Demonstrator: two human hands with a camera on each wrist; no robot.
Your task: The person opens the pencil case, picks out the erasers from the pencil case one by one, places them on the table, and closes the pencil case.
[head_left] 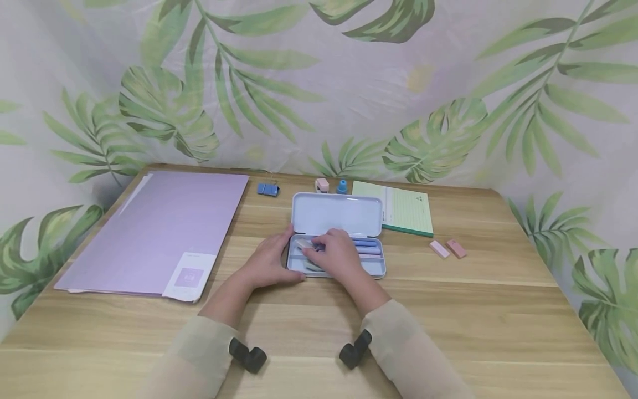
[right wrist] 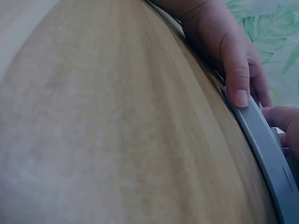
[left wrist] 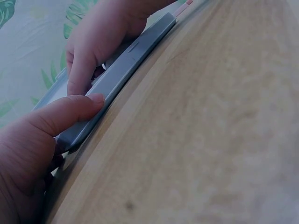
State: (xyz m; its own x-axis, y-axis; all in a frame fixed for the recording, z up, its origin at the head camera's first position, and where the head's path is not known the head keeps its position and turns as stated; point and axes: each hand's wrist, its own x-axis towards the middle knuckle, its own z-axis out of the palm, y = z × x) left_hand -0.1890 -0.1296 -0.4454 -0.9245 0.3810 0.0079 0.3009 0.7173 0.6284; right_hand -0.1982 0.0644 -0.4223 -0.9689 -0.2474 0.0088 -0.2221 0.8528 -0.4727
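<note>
A pale blue pencil case [head_left: 336, 215] lies with its lid raised on the wooden table. My left hand [head_left: 269, 260] grips its left end, the thumb on the front wall and the fingers along the side. In the left wrist view that thumb [left wrist: 77, 109] presses the case's front edge. My right hand [head_left: 340, 256] reaches into the left part of the case, thumb and fingers curled round a small pale item [head_left: 304, 244], mostly hidden. Blue and lilac pens [head_left: 366, 247] lie in the back compartment. A greyish-green item [head_left: 313, 267] shows partly beneath the right hand.
On the left lies a large purple folder [head_left: 164, 227] with a white label. Behind the case are a blue clip-like object [head_left: 268, 189], a pink-and-white object [head_left: 322, 185] and a small blue bottle-shaped object [head_left: 341, 187]. A green notepad [head_left: 411, 209] and two pink blocks [head_left: 439, 249] are to the right.
</note>
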